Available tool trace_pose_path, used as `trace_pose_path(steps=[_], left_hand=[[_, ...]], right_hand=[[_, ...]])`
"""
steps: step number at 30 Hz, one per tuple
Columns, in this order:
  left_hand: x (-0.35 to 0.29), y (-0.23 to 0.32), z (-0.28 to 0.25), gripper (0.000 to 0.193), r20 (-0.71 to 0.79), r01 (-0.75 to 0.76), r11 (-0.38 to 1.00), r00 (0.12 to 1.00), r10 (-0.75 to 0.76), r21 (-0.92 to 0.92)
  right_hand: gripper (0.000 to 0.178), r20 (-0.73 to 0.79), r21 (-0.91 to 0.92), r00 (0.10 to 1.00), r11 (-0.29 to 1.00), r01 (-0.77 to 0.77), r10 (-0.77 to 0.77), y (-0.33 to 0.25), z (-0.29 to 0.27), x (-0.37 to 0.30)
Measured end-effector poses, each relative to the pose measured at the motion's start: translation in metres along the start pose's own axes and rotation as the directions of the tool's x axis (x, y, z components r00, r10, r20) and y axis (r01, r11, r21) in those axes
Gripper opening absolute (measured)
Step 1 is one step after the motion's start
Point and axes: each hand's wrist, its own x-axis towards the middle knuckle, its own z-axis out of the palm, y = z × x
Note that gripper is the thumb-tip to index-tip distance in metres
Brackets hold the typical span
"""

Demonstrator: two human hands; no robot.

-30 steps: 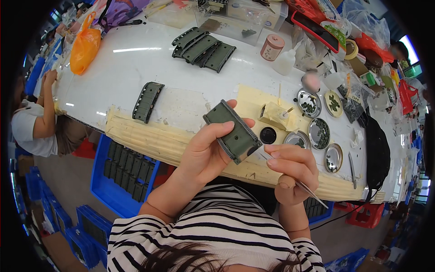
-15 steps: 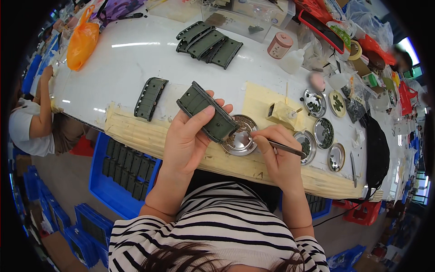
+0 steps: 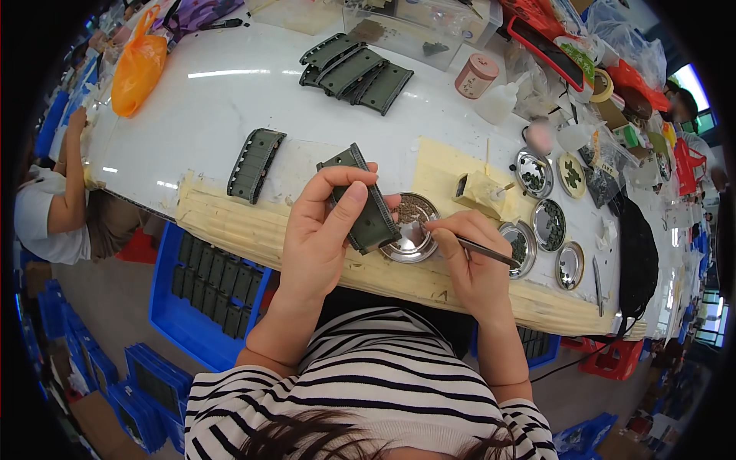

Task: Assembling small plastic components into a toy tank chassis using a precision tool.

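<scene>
My left hand (image 3: 316,230) is closed around a dark green ribbed plastic panel (image 3: 375,224), tilted with one corner over the near-left rim of a round metal dish (image 3: 415,248). Small brown bits lie in that dish. Pinched in my right hand (image 3: 474,261) is a pair of dark metal tweezers (image 3: 492,254), its tips toward the dish and partly hidden by the fingers. Whether the tips hold anything is too small to make out. A similar green panel (image 3: 256,165) lies to the left on the white table, and several more sit in a pile (image 3: 356,74) farther back.
Right of the dish stand a small tape-wrapped box (image 3: 481,198) and several metal dishes (image 3: 549,225) of dark green pieces. A pink jar (image 3: 476,75) and an orange bag (image 3: 139,75) are farther off. Below the table edge, a blue crate (image 3: 178,322) holds green panels.
My left hand has turned the green panel to a steeper angle, its fingers now curled over the top edge. The right hand with the tweezers has hardly moved.
</scene>
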Motion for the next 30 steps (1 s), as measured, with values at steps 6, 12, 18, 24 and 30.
trace_pose_path(steps=[6, 12, 18, 24, 30], left_hand=[[-0.004, -0.005, 0.008, 0.026, 0.24, 0.11, 0.988, 0.962, -0.132, 0.105], [-0.002, -0.02, 0.024, 0.033, 0.36, 0.083, 0.962, 0.916, -0.176, 0.259], [-0.004, -0.02, 0.032, 0.029, 0.396, 0.266, 0.96, 0.875, -0.277, 0.084], [-0.009, -0.021, 0.042, 0.03, 0.359, 0.384, 0.914, 0.878, -0.317, -0.131], [-0.012, -0.022, 0.045, 0.031, 0.336, 0.395, 0.913, 0.878, -0.341, -0.104]], right_hand=[[0.016, -0.069, 0.033, 0.975, 0.976, 0.216, -0.213, -0.021, -0.027, 0.001], [0.025, 0.011, -0.035, 0.933, 0.932, 0.36, -0.36, -0.021, -0.038, 0.003], [0.032, -0.001, 0.003, 0.948, 0.948, 0.319, -0.319, -0.022, -0.04, -0.003], [0.035, -0.09, -0.071, 0.916, 0.919, 0.387, -0.392, -0.014, -0.032, -0.016], [0.042, -0.076, -0.26, 0.865, 0.847, 0.463, -0.496, -0.014, -0.027, -0.021]])
